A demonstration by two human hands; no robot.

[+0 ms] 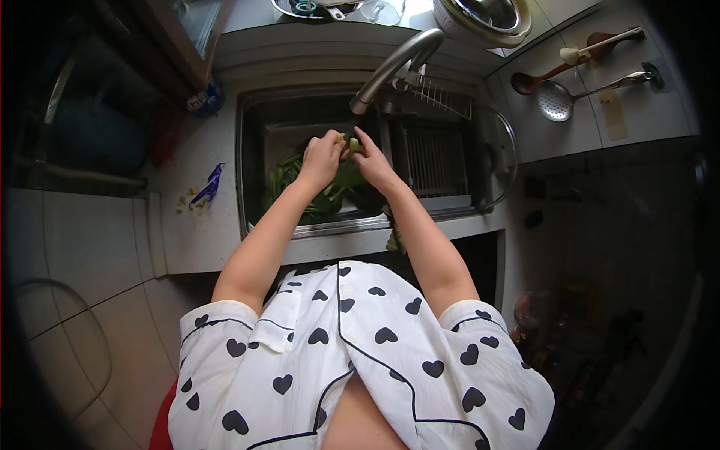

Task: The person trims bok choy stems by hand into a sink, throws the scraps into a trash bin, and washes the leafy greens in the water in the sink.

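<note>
Both my hands are over the left basin of a steel sink, close together below the faucet. My left hand has its fingers closed on a pale green vegetable stem. Close beside it, my right hand pinches another short green stem piece. Whether the two pieces belong to one stalk cannot be made out. Leafy greens lie in the basin under my hands, partly hidden by my forearms. A leafy bit hangs over the sink's front edge by my right forearm.
A dish rack sits in the right basin, with a wire rack behind it. Left of the sink lie a purple wrapper and vegetable scraps. A skimmer and ladle hang at right. Stacked bowls stand behind.
</note>
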